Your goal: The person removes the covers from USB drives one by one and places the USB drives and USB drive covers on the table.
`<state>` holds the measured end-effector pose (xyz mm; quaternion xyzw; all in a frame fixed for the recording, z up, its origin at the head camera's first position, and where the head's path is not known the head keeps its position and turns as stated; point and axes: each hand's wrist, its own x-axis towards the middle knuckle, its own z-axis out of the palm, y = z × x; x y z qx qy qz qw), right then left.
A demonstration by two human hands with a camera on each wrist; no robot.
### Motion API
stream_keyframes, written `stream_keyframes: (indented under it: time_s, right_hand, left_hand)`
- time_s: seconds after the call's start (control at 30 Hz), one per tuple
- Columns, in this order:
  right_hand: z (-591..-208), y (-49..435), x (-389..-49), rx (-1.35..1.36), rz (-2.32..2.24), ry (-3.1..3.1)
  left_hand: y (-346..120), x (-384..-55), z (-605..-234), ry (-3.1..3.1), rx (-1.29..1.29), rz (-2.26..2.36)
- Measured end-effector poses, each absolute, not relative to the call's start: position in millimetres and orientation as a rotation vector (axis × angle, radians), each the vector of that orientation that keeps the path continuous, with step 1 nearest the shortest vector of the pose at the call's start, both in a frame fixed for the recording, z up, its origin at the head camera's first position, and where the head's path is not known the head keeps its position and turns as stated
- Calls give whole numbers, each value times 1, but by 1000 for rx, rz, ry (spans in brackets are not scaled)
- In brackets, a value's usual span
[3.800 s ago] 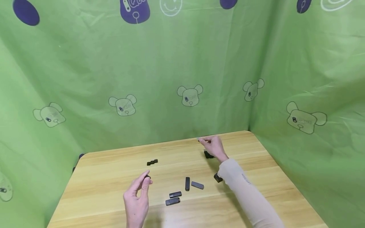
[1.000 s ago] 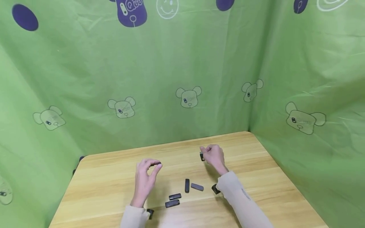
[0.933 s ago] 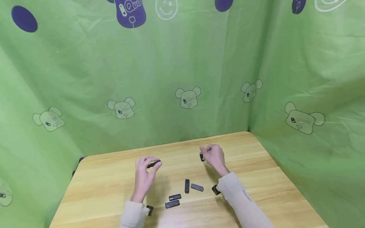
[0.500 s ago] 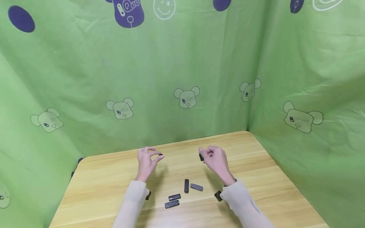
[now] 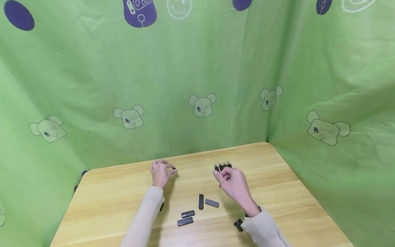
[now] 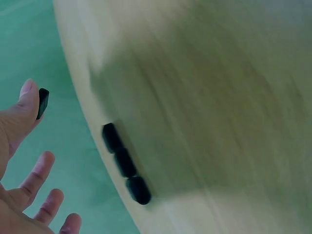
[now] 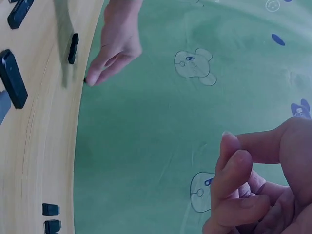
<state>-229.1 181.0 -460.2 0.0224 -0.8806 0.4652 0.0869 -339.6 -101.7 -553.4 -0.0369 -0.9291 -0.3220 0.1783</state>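
Observation:
My left hand (image 5: 160, 173) pinches a small black USB stick cap (image 6: 43, 104) between thumb and finger near the table's back edge. Three more black caps (image 6: 124, 162) lie end to end in a row beside it in the left wrist view; in the head view the hand hides them. My right hand (image 5: 233, 182) is just in front of several uncapped black USB sticks (image 5: 220, 166), which lie side by side with metal plugs pointing away. Its fingers are loosely curled, thumb tip near the forefinger, and nothing shows between them in the right wrist view.
Nearer the front lie capped USB sticks: an upright-lying black one (image 5: 201, 201), a grey one (image 5: 212, 203), and two dark ones (image 5: 188, 214) one before the other. The wooden table (image 5: 108, 199) meets a green curtain (image 5: 172, 137) at the back and sides.
The right hand has let go of a USB stick at the row's left end and drawn back toward me. The left hand, with the cap, has moved past the other caps to the back edge.

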Motion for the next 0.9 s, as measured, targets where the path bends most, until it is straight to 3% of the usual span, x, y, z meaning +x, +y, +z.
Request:
stream_keyframes:
  time_s: [0.6, 0.9]
  right_hand:
    - [-458, 176, -214, 91, 1432, -2660]
    - [-457, 180, -211, 85, 1425, -2648]
  left_hand:
    - [-109, -349, -573, -2833, -90, -664]
    - [-108, -348, -566, -2872, -103, -552]
